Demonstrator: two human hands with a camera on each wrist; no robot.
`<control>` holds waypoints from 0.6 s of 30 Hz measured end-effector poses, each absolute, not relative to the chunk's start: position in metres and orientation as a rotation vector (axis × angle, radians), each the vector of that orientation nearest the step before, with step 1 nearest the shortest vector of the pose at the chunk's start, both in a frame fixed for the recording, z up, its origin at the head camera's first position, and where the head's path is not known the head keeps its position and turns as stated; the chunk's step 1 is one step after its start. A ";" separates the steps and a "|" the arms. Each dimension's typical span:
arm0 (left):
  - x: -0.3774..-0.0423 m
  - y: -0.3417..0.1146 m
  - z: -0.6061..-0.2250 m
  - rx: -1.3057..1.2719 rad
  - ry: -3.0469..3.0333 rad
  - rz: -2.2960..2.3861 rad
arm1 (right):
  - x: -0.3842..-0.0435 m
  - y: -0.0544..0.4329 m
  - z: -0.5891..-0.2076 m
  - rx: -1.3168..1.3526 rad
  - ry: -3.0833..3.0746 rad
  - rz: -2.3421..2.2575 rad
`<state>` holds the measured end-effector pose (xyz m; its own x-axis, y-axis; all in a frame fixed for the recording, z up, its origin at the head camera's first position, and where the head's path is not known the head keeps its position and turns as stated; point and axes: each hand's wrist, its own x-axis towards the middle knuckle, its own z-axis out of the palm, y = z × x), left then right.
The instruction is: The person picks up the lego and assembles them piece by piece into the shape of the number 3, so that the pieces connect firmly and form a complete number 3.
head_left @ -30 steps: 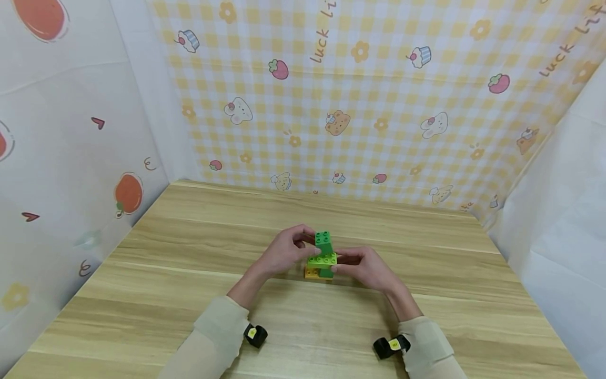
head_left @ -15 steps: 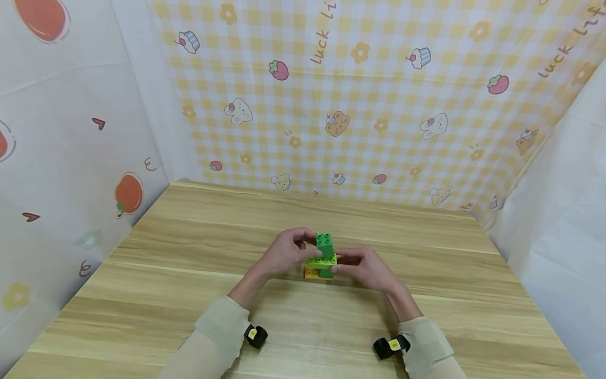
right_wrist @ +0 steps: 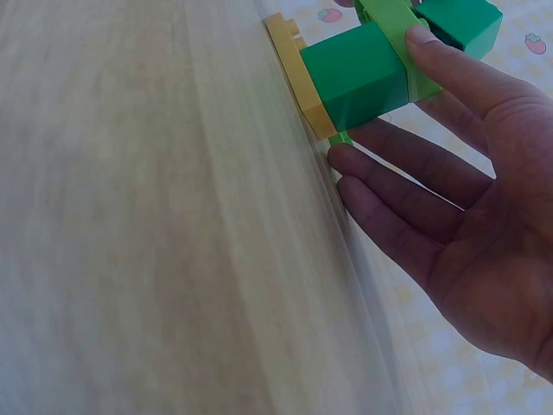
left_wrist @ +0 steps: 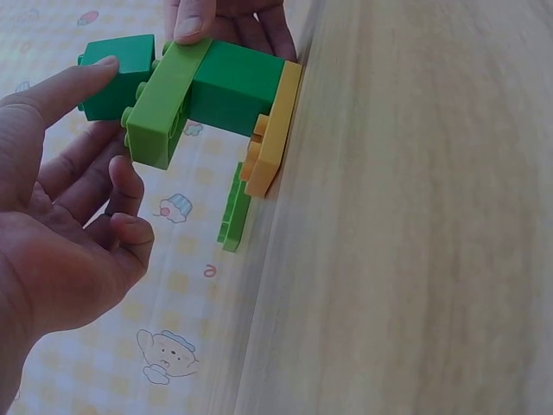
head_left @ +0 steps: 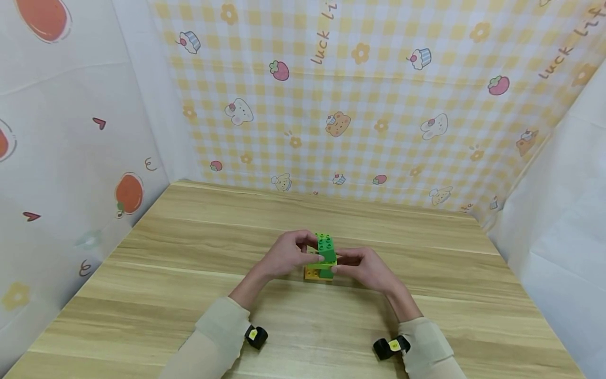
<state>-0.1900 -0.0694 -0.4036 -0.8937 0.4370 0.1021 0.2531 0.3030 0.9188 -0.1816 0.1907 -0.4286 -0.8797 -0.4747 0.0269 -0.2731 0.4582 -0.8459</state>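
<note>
My left hand (head_left: 289, 254) pinches a dark green toy building brick (left_wrist: 119, 82) between thumb and fingers. This brick sits at the studs of a long light green brick (left_wrist: 160, 117); whether it is fully pressed on, I cannot tell. My right hand (head_left: 364, 267) grips the light green brick by its right end, thumb on the near side. Below that is another dark green brick (right_wrist: 359, 78), standing on one end of a yellow-orange base brick (left_wrist: 275, 134). The base rests on the table, its bare studs (head_left: 311, 273) facing up at the left.
A separate flat light green brick (left_wrist: 233, 207) lies on the wooden table (head_left: 303, 326) behind the stack. A checked cloth (head_left: 303, 105) hangs along the table's back edge, with white cloths at both sides. Black straps with cameras (head_left: 256, 337) circle both wrists.
My left hand has brought the dark green brick down and slightly nearer and to the right, onto the light green one. The right hand has kept its place on the stack.
</note>
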 end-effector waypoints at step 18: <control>-0.187 -0.067 -0.405 0.670 2.459 1.590 | -0.182 0.191 -0.430 -0.635 2.486 -1.398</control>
